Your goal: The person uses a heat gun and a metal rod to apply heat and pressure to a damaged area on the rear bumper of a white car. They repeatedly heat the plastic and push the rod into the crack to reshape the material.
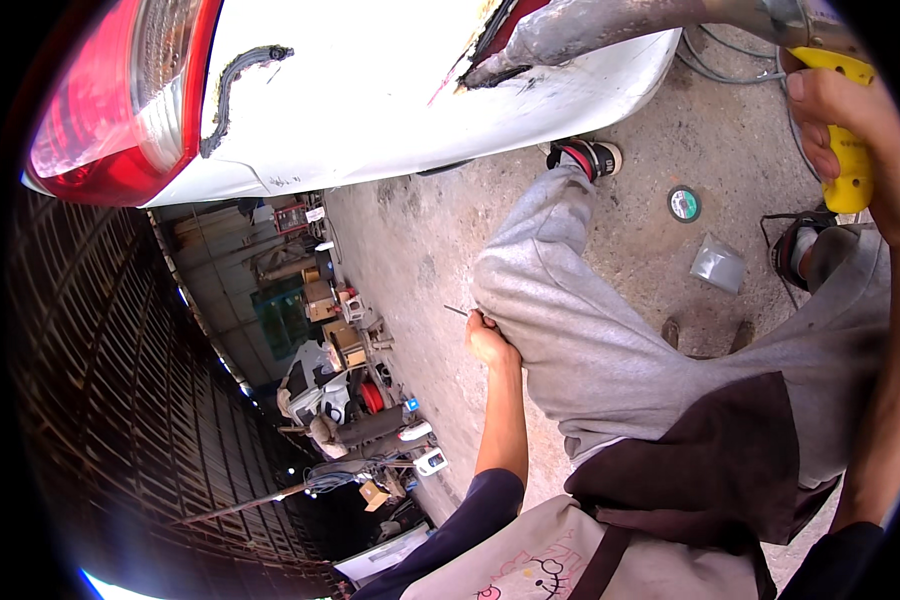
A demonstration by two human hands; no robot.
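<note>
Gripping a yellow plastic tool handle [842,130] at the upper right, right hand [860,120] wrapped fully around it, fingers curled over the front and thumb behind. Looks like a corded power tool, since grey cables [720,60] trail on the concrete floor [420,240] just beyond it; working end mostly hidden at the frame edge, so exact kind not possible to tell. Probably rather heavy toward the head and fully stiff, with a smooth handle that could turn in a sweaty palm; best taken at the middle of the yellow grip, as now, and steadied from a second point if possible.

Left hand [490,340] closed loosely, resting against the knee of the grey soft trousers [590,330], pinching what seems a thin short metal pin [456,310]; very light, easy to drop. Hands well apart, one on each side of the raised leg.

Above the right hand, a white painted car bumper [390,90] with a torn dark edge [500,65] and bare grey patch [610,25]; thin panel, likely flexible and sharp at the tear. Red tail lamp [110,100] far toward the left hand's side. Below the right hand on the floor: a small round green-labelled disc [683,204], a crumpled clear plastic bag [718,265], a black angle grinder [805,250].
</note>
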